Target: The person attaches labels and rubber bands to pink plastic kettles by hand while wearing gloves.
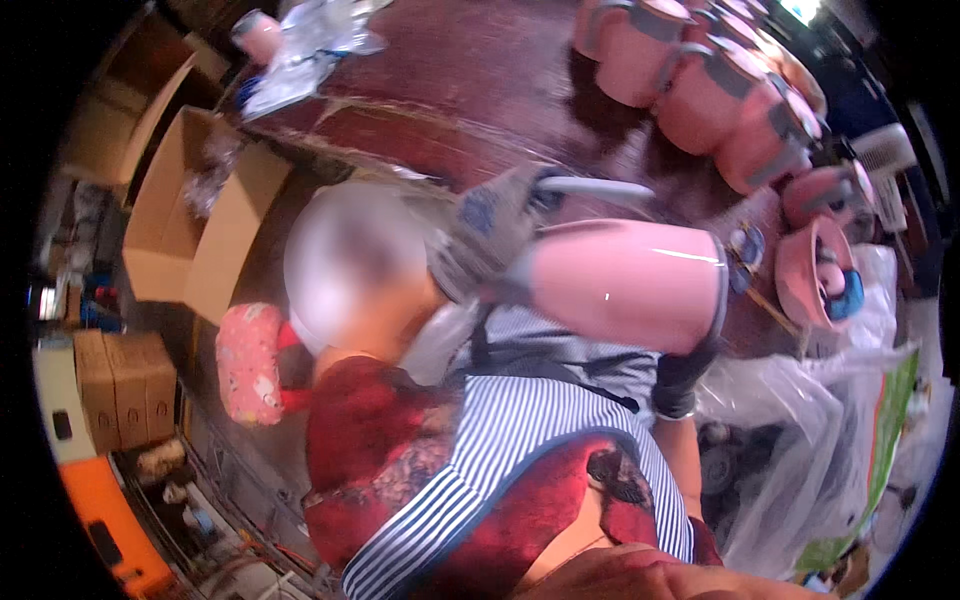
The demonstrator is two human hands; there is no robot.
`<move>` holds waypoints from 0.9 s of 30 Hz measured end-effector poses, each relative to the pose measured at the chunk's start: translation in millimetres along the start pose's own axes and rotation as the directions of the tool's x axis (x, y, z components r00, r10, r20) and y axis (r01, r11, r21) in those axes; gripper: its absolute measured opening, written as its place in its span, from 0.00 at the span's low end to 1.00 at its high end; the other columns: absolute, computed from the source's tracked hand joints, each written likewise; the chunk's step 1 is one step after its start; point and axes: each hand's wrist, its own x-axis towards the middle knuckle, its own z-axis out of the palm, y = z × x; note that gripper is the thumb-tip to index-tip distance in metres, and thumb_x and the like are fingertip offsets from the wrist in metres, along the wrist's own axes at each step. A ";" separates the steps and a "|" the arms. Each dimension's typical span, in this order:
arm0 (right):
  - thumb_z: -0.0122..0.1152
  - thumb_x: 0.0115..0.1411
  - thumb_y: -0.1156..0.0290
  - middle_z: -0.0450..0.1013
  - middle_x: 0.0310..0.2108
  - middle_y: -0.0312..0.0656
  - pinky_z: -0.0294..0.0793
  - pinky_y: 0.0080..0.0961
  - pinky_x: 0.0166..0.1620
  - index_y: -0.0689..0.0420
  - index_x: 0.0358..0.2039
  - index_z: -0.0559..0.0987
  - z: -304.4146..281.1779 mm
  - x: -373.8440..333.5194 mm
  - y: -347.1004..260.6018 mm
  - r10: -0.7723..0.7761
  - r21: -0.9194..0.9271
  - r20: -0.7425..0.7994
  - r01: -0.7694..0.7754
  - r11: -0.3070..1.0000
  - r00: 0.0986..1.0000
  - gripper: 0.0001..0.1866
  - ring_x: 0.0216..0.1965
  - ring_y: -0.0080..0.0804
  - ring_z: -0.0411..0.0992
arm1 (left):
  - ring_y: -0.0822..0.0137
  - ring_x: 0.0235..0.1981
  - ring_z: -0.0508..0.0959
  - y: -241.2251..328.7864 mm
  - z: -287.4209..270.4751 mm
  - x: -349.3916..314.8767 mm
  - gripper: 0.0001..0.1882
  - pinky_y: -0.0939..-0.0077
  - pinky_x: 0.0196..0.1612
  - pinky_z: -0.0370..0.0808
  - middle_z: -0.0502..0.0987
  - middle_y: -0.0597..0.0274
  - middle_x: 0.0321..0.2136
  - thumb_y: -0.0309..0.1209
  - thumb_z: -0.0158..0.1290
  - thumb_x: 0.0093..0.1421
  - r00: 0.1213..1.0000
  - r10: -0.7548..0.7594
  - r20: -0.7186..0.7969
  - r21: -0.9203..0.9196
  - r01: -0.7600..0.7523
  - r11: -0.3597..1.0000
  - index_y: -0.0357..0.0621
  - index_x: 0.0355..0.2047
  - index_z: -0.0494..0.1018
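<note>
A pink kettle (625, 280) with a grey handle (597, 188) lies on its side in the air above my lap. My left hand (490, 235), in a grey glove with dark blue patches, is closed at the kettle's narrow end, by the root of the handle. At the wide end, my right hand (683, 375), in a dark glove, holds the kettle from below. The kettle's body hides most of the right fingers. Beneath the kettle is my blue-and-white striped apron (530, 415).
Several pink kettles (640, 60) line the dark red table (440, 70). A pink basket (800, 265) holds small parts to the right. Clear plastic wrap (770, 410) lies nearer. Open cardboard boxes (160, 240), a pink cushioned stool (250, 360) and an orange crate (110, 520) stand left.
</note>
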 end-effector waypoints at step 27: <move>0.46 0.72 0.56 0.72 0.57 0.47 0.69 0.36 0.60 0.62 0.59 0.73 19.2 -30.4 -31.8 0.224 -0.276 -0.103 -0.244 0.930 0.969 0.25 0.56 0.37 0.72 | 0.51 0.60 0.70 -219.3 -11.5 264.5 0.33 0.54 0.64 0.63 0.73 0.54 0.56 0.49 0.56 0.59 0.931 0.302 0.203 0.586 -0.363 0.724 0.51 0.62 0.66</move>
